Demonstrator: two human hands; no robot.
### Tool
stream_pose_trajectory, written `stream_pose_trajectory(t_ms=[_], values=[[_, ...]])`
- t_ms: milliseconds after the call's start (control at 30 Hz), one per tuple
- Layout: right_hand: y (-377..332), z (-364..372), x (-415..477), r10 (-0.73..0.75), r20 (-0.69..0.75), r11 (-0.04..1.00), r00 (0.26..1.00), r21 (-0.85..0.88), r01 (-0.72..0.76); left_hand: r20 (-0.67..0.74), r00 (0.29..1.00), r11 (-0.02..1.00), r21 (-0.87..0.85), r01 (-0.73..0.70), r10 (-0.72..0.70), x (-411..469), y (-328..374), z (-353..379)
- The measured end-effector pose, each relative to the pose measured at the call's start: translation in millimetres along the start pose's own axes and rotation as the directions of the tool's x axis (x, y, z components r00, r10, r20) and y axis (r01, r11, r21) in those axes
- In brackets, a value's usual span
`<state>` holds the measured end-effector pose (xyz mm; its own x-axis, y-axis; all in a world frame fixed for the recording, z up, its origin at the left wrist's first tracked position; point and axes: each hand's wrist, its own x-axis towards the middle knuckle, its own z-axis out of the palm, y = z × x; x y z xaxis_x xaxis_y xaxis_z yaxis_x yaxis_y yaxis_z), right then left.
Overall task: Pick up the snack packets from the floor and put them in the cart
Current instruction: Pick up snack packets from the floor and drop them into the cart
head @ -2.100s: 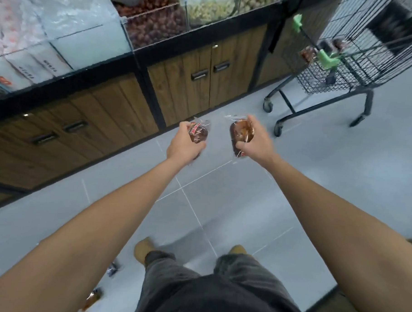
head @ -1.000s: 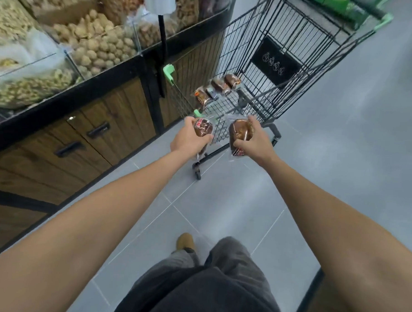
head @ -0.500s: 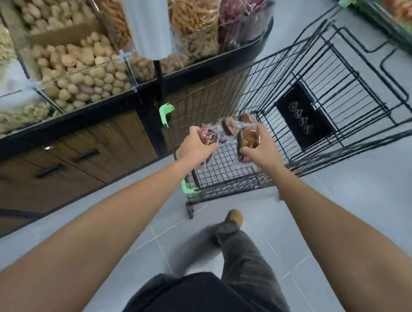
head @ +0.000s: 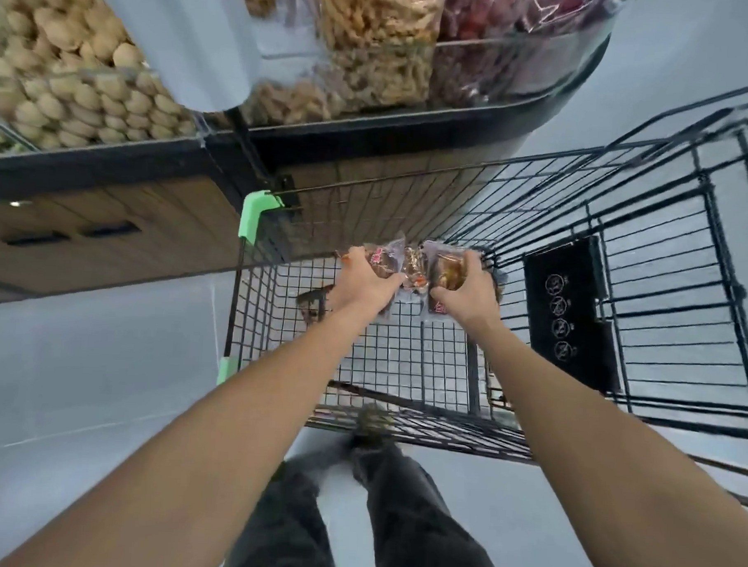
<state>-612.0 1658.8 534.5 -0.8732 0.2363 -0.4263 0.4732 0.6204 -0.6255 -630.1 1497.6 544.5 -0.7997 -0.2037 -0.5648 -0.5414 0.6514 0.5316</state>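
Both hands, left hand (head: 366, 283) & right hand (head: 466, 296), each grip a snack packet (head: 448, 271) over cart (head: 670, 322); light, crinkly, prob. slippery; hold by edges.

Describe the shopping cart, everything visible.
The cart is a black wire-mesh basket seen from above, standing on grey floor tiles close beside the wooden display counter. Light green plastic caps sit on its near-left corners. A black placard with four round symbols hangs inside its right part. Several clear snack packets already lie on the mesh floor. The left hand and right hand reach inside, each gripping a packet. No wheels show.
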Motion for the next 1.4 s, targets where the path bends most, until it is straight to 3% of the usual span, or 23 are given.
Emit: stream_pose_trajectory(t_ms=[333,467,600,733,1167,1400], values=[[60.6,58.9,116.5,0.048,0.008,0.996,0.999,-0.077,-0.048,-0.096,0.984,0.987,-0.064,0.145,-0.151,122.4,-27.8,93.8],[76.1,77.2,142.0,0.095,-0.001,0.993,0.995,-0.074,-0.095,-0.13,0.978,0.987,-0.011,0.161,-0.161,151.2,-39.0,110.4],[83.7,82.7,156.7,0.07,-0.003,0.99,0.998,-0.119,-0.07,-0.111,0.978,0.984,-0.02,0.177,-0.178,170.0,-37.2,120.2],[81.3,84.0,163.4,0.048,0.046,0.993,0.998,-0.11,-0.043,-0.032,0.979,0.969,-0.15,0.196,-0.203,180.1,-41.7,124.8],[38.6,76.9,138.7,0.013,0.037,0.997,0.999,-0.075,-0.01,0.043,0.995,0.943,-0.32,0.096,-0.086,138.2,-38.5,93.3],[-16.1,79.8,72.7,-0.084,0.199,0.996,0.976,0.009,0.084,-0.017,0.999,0.951,-0.308,0.021,-0.028,64.0,-55.0,26.1]])
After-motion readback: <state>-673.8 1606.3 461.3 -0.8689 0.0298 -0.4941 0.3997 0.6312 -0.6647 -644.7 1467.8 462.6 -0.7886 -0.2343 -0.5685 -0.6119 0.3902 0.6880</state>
